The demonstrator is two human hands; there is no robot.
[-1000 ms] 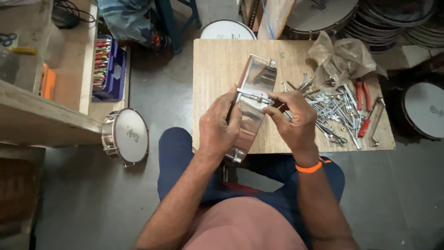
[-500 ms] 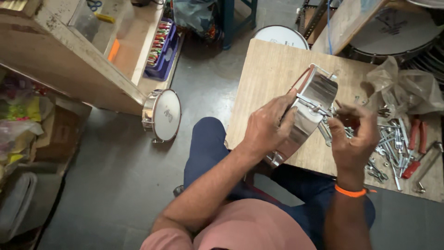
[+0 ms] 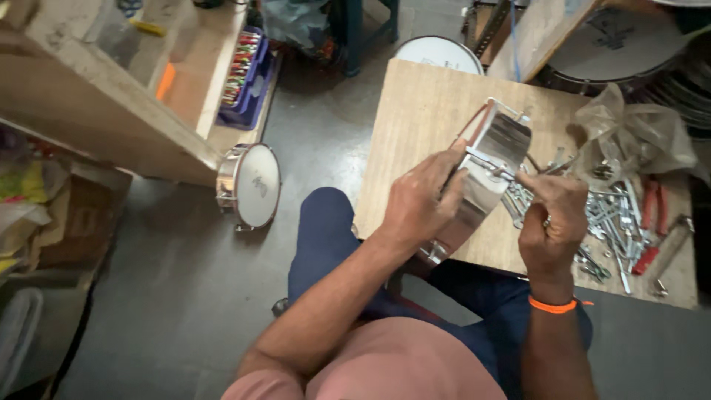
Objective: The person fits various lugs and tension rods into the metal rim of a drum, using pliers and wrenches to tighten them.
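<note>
Shiny metal forms the drum shell [image 3: 485, 174], which is propped on edge over the near side of the wooden surface [image 3: 422, 111] and leans against the person's lap. The shell is gripped along its left rim by the left hand [image 3: 418, 204], fingers curled over the edge. A thin metal tension rod [image 3: 485, 161] lying across the shell is pinched by the fingertips of the right hand [image 3: 552, 222], whose wrist carries an orange band [image 3: 552, 304]. Just beside that hand, a heap of loose metal rods and bolts [image 3: 611, 222] is spread on the surface, with red-handled pliers [image 3: 648, 226] at its right. A crumpled clear plastic bag [image 3: 637, 133] is seen behind the heap. On the floor to the left, a small white-headed drum [image 3: 252, 185] stands on its side below a wooden shelf [image 3: 96, 111], and a blue tray of coloured items [image 3: 248, 74] rests further back.
</note>
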